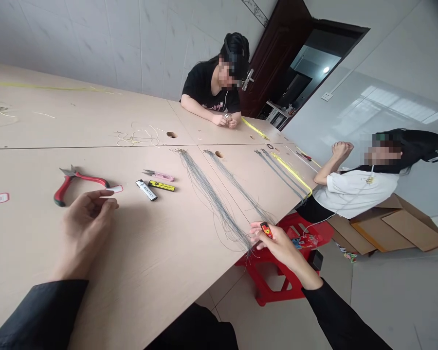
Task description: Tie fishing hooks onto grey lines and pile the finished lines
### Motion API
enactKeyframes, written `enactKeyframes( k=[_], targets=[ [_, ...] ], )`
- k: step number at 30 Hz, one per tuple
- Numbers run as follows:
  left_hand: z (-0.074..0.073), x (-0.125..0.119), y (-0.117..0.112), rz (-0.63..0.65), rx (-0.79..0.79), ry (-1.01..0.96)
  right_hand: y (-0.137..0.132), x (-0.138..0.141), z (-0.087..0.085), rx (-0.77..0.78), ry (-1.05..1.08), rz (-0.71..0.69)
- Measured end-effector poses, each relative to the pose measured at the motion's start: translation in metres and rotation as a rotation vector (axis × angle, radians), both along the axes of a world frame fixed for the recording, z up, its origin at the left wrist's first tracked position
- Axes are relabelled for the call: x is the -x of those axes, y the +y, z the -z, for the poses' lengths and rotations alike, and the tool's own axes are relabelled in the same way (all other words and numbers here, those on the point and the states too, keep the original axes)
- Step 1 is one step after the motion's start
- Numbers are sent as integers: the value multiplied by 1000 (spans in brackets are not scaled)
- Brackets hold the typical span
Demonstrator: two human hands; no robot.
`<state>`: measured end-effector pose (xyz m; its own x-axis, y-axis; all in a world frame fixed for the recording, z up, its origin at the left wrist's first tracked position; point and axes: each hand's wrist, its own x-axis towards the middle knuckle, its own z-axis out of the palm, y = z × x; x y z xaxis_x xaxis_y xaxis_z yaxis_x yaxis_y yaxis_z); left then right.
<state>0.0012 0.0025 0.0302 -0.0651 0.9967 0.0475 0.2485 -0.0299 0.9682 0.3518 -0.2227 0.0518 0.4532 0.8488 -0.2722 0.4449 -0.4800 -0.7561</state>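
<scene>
My right hand (277, 245) grips a red lighter (266, 230) at the table's front edge, beside the loose ends of a grey-green cord bundle (215, 199). Above the table at the left is my left hand (89, 216), its fingers curled and thumb drawn toward the index finger; anything between them is too small to make out. Just behind it lie red-handled pliers (67, 187) and a white tag with a red border (116, 188). Pink thread snips (159, 175), a white lighter (146, 190) and a yellow lighter (162, 185) rest between my hands.
More cord bundles (237, 182) and yellow cords (292, 172) lie to the right. One co-worker (215, 87) sits across the table, another (361, 189) at its right end. A red stool (277, 287) stands by the edge, with cardboard boxes (397, 223) beyond.
</scene>
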Motion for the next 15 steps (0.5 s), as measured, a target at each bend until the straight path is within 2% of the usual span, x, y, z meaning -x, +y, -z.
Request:
enactKeyframes(
  k=[4,7,10,15],
  targets=[
    [1,1,1,10,4,-13,-5,-3,-1,-8,-196,0],
    [2,1,1,12,2,-6,-8,1,-4,93,-28,6],
    [2,1,1,4,10,23,-9,0,-9,101,110,100],
    [3,1,1,-2,2,55,-12,-11,-5,41,-75,185]
  ],
)
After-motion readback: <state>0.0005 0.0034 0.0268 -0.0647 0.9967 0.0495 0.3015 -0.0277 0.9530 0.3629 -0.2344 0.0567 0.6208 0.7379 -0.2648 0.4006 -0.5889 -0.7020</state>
